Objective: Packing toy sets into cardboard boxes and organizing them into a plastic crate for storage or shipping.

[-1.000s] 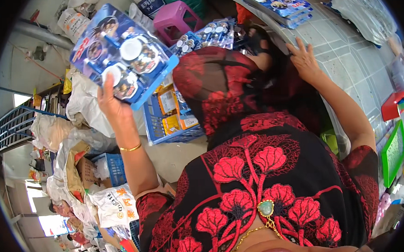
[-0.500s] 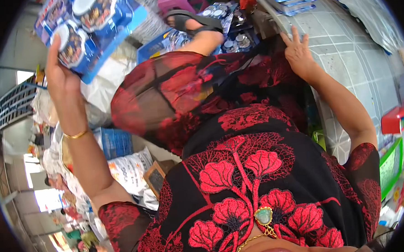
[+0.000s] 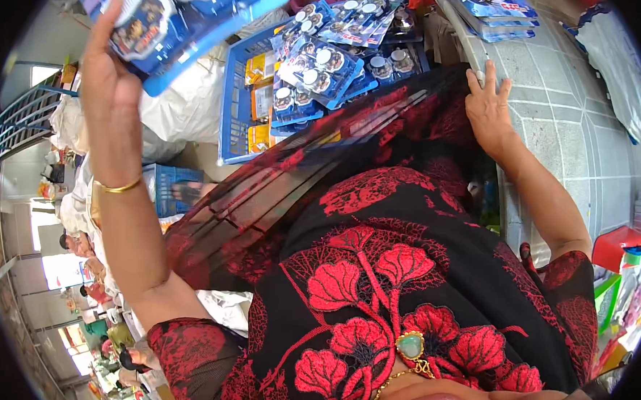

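At the upper left, my left hand [image 3: 115, 91] is closed round the edge of a blue blister pack [image 3: 189, 44] with round white-capped shapes printed or set on it. Part of that pack is cut off by the top of the picture. My right hand [image 3: 491, 111] lies with fingers spread on the near edge of a grey tile-patterned table [image 3: 555, 108], holding nothing. A stack of similar blue packs [image 3: 491, 3] sits on the table beyond it. Between my hands, a blue plastic crate [image 3: 231, 125] holds several loosely piled blue packs [image 3: 321, 73].
White sacks [image 3: 185, 106] stand left of the crate, with another blue crate [image 3: 167, 183] lower down. A white plastic bag [image 3: 610, 62] lies on the table's far right. A red box [image 3: 619, 248] is at the right. Other people work in the far left background.
My sandalled foot has swung away from over the crate toward the lower left, uncovering the piled packs. My left hand with its pack appears higher; my right hand still rests on the table edge.
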`<state>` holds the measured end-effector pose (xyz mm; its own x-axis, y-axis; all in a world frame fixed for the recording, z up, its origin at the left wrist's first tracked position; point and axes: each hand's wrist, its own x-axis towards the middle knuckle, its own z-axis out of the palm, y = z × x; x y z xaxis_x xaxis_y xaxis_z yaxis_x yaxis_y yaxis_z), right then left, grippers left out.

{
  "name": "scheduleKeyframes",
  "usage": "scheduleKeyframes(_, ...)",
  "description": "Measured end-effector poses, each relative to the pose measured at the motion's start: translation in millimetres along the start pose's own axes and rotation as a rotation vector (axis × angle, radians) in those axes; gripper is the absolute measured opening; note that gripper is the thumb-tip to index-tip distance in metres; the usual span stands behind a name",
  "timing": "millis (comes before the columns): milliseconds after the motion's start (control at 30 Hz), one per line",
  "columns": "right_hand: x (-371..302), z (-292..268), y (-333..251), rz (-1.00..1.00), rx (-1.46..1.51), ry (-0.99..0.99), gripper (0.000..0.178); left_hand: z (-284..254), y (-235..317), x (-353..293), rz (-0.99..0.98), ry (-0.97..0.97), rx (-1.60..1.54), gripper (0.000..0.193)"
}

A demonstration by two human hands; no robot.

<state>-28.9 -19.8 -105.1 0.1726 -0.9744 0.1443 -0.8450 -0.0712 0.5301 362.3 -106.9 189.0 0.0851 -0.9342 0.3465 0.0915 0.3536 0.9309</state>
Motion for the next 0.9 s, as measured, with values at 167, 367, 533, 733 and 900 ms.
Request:
scheduleKeyframes(167,-1,19,1,0.016,0.029,-0.035,0.025,-23,-60,-22,-0.133,0.116,-0.136,0.033)
scheduleKeyframes(367,-5,22,6,0.008,0.073,0.071,0.021,-103,-127,-35,-0.179,0.312,-0.335,0.031)
scheduleKeyframes(533,-12,28,22,-0.012,0.221,0.116,0.012,-144,-155,-56,-0.081,0.399,-0.387,0.031)
scheduleKeyframes(733,-27,15,52,-0.033,0.405,0.167,0.024,-217,-186,-92,-0.085,0.632,-0.449,0.033)
scheduleKeyframes(900,-29,-33,72,0.011,0.264,-0.108,0.022,-250,-217,-125,-0.145,0.807,-0.329,0.032)
